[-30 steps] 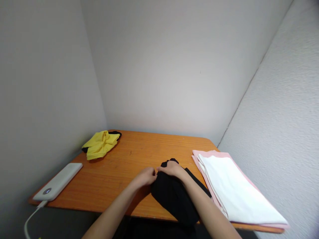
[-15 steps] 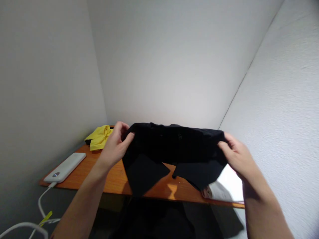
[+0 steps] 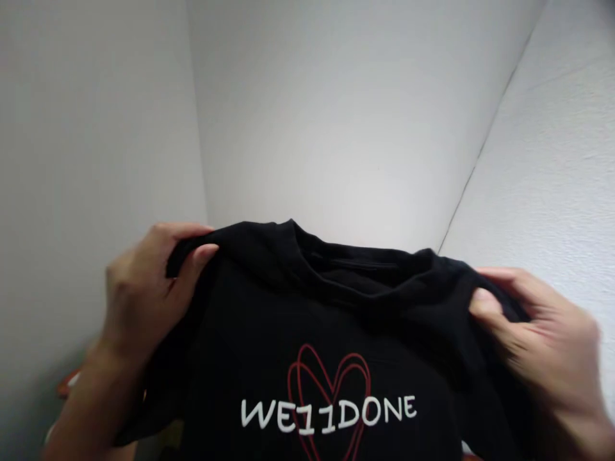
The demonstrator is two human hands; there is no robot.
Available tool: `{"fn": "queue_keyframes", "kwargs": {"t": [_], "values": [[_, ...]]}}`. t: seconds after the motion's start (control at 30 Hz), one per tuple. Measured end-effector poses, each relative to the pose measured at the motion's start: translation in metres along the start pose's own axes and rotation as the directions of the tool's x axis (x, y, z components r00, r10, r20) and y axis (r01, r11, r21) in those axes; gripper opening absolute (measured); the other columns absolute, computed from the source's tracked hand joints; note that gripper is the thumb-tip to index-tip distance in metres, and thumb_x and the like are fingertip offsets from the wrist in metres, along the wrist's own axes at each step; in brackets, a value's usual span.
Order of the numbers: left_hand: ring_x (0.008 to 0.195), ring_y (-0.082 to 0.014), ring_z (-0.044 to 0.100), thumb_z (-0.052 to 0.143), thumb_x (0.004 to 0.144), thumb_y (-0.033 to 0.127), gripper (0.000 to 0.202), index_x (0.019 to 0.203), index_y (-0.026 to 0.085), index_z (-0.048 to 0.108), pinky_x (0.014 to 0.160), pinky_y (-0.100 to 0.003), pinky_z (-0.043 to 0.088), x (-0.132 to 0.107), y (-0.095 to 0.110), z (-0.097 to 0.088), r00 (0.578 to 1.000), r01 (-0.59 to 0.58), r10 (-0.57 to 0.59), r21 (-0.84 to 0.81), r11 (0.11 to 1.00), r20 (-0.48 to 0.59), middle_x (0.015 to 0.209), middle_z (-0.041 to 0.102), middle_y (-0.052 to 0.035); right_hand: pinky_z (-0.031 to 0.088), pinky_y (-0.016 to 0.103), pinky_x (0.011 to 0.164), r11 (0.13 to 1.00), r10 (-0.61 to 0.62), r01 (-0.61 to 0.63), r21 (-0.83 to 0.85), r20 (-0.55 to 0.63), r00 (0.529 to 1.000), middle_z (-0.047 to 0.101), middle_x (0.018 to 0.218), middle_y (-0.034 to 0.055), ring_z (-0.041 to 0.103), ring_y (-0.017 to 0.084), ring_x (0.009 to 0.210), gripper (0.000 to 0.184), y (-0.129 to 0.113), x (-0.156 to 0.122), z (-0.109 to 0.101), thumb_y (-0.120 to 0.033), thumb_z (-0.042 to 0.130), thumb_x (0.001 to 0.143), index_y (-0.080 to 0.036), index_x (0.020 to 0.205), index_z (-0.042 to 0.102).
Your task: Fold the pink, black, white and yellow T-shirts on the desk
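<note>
A black T-shirt [image 3: 230, 333] hangs upright in front of me, its collar at the top and its printed side towards me. White letters and a red heart outline mark its chest. My left hand [image 3: 154, 282] pinches one shoulder between thumb and fingers. At the other shoulder, my right hand [image 3: 538, 333] grips the cloth the same way, with the thumb on the front. The fabric is stretched between both hands. The lower part of the shirt runs out of view at the bottom.
Pale walls [image 3: 327, 128] meet in a corner behind the shirt, and a textured wall [image 3: 567, 160] rises on the right. A small bit of the wooden table's edge [image 3: 65, 386] shows at the lower left; the shirt hides most of the table.
The T-shirt has come closer and opened out, so its collar and print now show. My hands have moved farther apart, and the view has tilted upward.
</note>
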State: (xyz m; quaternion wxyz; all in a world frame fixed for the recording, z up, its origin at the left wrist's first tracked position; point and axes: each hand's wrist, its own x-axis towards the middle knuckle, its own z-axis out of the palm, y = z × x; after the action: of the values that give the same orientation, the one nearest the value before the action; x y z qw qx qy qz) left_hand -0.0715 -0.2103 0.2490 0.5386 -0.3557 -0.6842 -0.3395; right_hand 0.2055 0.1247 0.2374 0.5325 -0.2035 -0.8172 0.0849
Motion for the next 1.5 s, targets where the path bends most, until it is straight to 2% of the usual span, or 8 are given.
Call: {"fn": "queue_keyframes", "kwargs": {"t": [0.13, 0.33, 0.67, 0.83, 0.97, 1.13, 1.33, 1.5], "values": [[0.084, -0.0187, 0.066, 0.051, 0.094, 0.044, 0.026, 0.107, 0.024, 0.059, 0.079, -0.030, 0.051, -0.004, -0.043, 0.078, 0.954, 0.039, -0.012, -0.086, 0.996, 0.298, 0.096, 0.069, -0.0014, 0.047, 0.030, 0.067, 0.996, -0.026, 0.004, 0.084, 0.259, 0.966, 0.068, 0.084, 0.0021, 0.062, 0.019, 0.073, 0.025, 0.018, 0.031, 0.095, -0.041, 0.053, 0.087, -0.022, 0.097, 0.066], [0.116, -0.0261, 0.056, 0.042, 0.096, 0.034, 0.033, 0.115, 0.015, 0.059, 0.103, -0.040, 0.041, -0.073, -0.060, 0.185, 0.672, 0.066, -0.062, 0.025, 0.998, 0.738, 0.122, 0.063, -0.0152, 0.043, 0.043, 0.095, 0.980, -0.169, 0.197, -0.009, 0.476, 0.863, 0.064, 0.113, 0.0161, 0.057, 0.028, 0.109, 0.036, 0.067, -0.005, 0.236, -0.032, 0.041, 0.094, -0.012, 0.119, 0.058], [0.147, -0.0343, 0.011, 0.033, 0.092, 0.065, 0.074, 0.152, 0.022, 0.026, 0.115, -0.063, 0.013, -0.206, -0.020, 0.207, 0.128, 0.054, -0.044, 0.038, 0.998, 0.991, 0.159, 0.016, -0.0135, 0.009, 0.055, 0.115, 0.983, -0.102, 0.180, 0.048, 0.946, 0.307, 0.009, 0.161, 0.0096, 0.001, 0.034, 0.147, 0.080, 0.072, -0.118, 0.285, -0.071, 0.028, 0.091, -0.022, 0.154, 0.021], [0.146, -0.0340, 0.018, 0.029, 0.091, 0.070, 0.077, 0.148, 0.019, 0.035, 0.117, -0.057, 0.017, -0.190, 0.037, 0.173, 0.182, 0.013, 0.141, -0.146, 0.989, 0.973, 0.156, 0.026, -0.0150, 0.026, 0.039, 0.112, 0.993, 0.021, 0.095, -0.068, 0.905, 0.426, 0.040, 0.149, 0.0141, 0.032, 0.028, 0.140, 0.067, 0.111, -0.057, 0.301, -0.057, 0.037, 0.095, -0.015, 0.148, 0.035], [0.137, -0.0246, 0.042, 0.042, 0.095, 0.055, 0.059, 0.143, 0.021, 0.041, 0.109, -0.039, 0.039, -0.241, 0.118, 0.153, 0.440, -0.152, 0.498, -0.484, 0.862, 0.748, 0.150, 0.042, -0.0098, 0.035, 0.042, 0.101, 0.953, 0.211, 0.070, -0.294, 0.813, 0.542, 0.058, 0.125, 0.0242, 0.051, 0.033, 0.121, 0.047, 0.146, -0.028, 0.317, -0.040, 0.040, 0.096, -0.007, 0.124, 0.058], [0.089, -0.0198, 0.070, 0.057, 0.088, 0.025, 0.012, 0.096, 0.021, 0.066, 0.062, -0.024, 0.050, -0.331, 0.172, 0.164, 0.776, -0.175, 0.326, -0.312, 0.934, 0.540, 0.103, 0.075, -0.0040, 0.041, 0.034, 0.086, 0.964, 0.184, 0.068, -0.255, 0.834, 0.520, 0.066, 0.102, 0.0176, 0.060, 0.028, 0.100, 0.026, 0.158, -0.036, 0.321, -0.036, 0.056, 0.087, -0.012, 0.092, 0.065], [0.062, -0.0129, 0.057, 0.062, 0.079, 0.024, 0.009, 0.078, 0.022, 0.053, 0.051, -0.022, 0.040, -0.281, 0.160, 0.142, 0.604, 0.215, 0.242, -0.448, 0.868, 0.760, 0.073, 0.062, 0.0000, 0.035, 0.026, 0.061, 0.986, 0.139, -0.011, -0.164, 0.798, 0.586, 0.060, 0.071, 0.0030, 0.056, 0.017, 0.068, 0.025, 0.162, -0.015, 0.288, -0.039, 0.048, 0.089, -0.019, 0.074, 0.053], [0.050, -0.0068, 0.043, 0.049, 0.082, 0.013, 0.017, 0.096, 0.022, 0.044, 0.047, -0.019, 0.030, -0.215, 0.146, 0.117, 0.389, 0.828, -0.021, -0.339, 0.447, 0.921, 0.068, 0.046, 0.0065, 0.031, 0.025, 0.054, 0.924, 0.376, -0.305, -0.231, 0.687, 0.622, 0.055, 0.059, -0.0008, 0.051, 0.016, 0.057, 0.019, 0.161, 0.002, 0.268, -0.032, 0.063, 0.072, -0.021, 0.066, 0.050]]}}
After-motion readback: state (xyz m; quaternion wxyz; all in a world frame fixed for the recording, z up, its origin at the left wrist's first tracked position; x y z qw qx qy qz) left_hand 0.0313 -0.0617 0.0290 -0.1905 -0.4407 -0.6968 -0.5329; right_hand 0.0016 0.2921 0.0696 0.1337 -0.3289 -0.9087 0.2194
